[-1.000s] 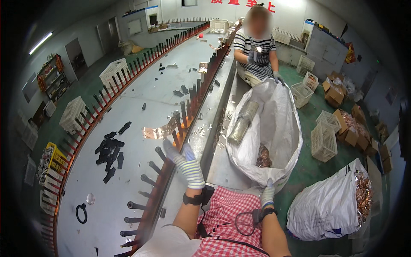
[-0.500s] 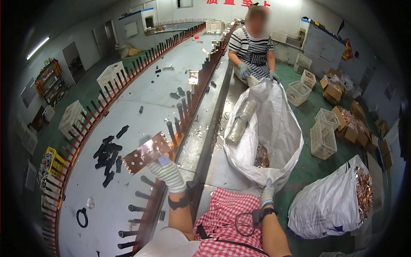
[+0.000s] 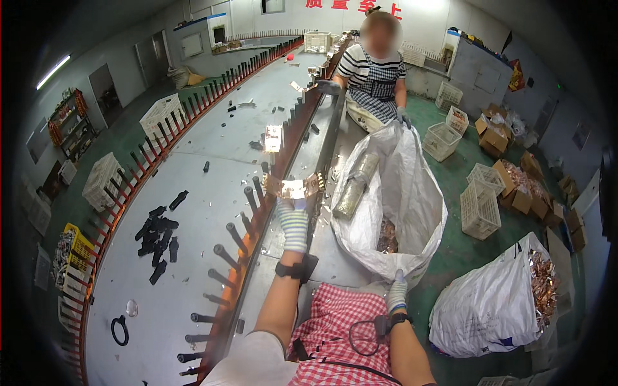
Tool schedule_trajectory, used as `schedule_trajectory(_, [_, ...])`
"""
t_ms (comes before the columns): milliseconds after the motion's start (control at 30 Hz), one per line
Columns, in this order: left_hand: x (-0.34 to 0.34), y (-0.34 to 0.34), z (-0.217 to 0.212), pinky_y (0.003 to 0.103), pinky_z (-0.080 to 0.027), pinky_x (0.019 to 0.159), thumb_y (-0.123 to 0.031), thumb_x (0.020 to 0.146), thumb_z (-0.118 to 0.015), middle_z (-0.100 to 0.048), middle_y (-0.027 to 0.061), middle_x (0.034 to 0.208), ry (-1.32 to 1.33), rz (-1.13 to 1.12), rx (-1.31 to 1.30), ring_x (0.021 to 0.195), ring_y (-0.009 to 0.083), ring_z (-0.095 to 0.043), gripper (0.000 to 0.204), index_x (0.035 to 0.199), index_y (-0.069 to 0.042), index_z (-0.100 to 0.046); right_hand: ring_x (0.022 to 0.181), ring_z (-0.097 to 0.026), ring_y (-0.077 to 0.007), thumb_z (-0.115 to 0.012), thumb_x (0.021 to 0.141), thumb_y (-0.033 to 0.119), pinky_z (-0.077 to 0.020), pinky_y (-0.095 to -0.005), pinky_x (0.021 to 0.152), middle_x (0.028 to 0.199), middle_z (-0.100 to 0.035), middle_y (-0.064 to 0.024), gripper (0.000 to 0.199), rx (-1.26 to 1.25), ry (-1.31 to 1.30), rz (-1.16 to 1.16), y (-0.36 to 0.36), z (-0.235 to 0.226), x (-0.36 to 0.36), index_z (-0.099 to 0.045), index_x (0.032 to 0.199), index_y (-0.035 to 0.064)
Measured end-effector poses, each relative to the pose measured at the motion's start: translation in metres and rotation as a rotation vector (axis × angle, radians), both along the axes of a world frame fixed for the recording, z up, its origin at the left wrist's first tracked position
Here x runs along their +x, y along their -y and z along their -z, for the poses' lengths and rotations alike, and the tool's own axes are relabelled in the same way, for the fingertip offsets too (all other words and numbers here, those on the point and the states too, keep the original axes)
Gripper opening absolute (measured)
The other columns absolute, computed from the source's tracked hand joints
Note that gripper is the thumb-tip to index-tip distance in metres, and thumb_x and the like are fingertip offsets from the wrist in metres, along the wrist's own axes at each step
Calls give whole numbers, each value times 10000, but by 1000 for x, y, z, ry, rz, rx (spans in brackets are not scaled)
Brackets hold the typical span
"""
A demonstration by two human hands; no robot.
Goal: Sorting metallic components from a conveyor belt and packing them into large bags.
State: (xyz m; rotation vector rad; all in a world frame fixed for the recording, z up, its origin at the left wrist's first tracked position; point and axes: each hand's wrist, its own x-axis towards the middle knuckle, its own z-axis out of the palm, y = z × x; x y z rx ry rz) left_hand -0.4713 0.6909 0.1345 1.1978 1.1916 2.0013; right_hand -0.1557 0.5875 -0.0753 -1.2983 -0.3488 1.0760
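Observation:
My left hand, in a striped glove, is closed on the near edge of a shiny copper-coloured metal sheet with toothed ends. It holds the sheet above the metal ledge beside the row of black-tipped pegs. My right hand, gloved alike, grips the near rim of an open white woven sack, thumb up. Inside the sack lie crumpled copper-coloured pieces. A roll-like, greenish wrapped bundle rests along its left side.
Across the sack a person holds its far rim and reaches toward a metal piece on the pegs. Black plastic parts lie on the grey table. A full white sack, white crates and cardboard boxes stand right.
My left hand has swung right with the metal sheet, from over the table to the ledge. The other person's hand has left the sack and reached to the pegs. My right hand keeps its grip.

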Motion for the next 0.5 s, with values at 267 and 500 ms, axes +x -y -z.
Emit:
schedule_trajectory(267, [-7,-80,32,353,-448,853,-118,834,-552,-616,183,1064,2,-466,25,938,317,-584,305,1100,28,-572,519,-386,-108,-497,851,549,-312,-291,419,650,-471,-2,499,-3,157,48,0,-2,-12,-586,879,60])
schedule_trajectory(500, [-22,-103,69,365,-436,670,-132,804,-533,-582,139,819,-607,-792,-299,739,267,-571,115,842,-29,-567,719,-490,-171,-507,868,485,-403,-348,602,851,-540,-42,462,-33,126,29,0,5,-3,-561,1013,50])
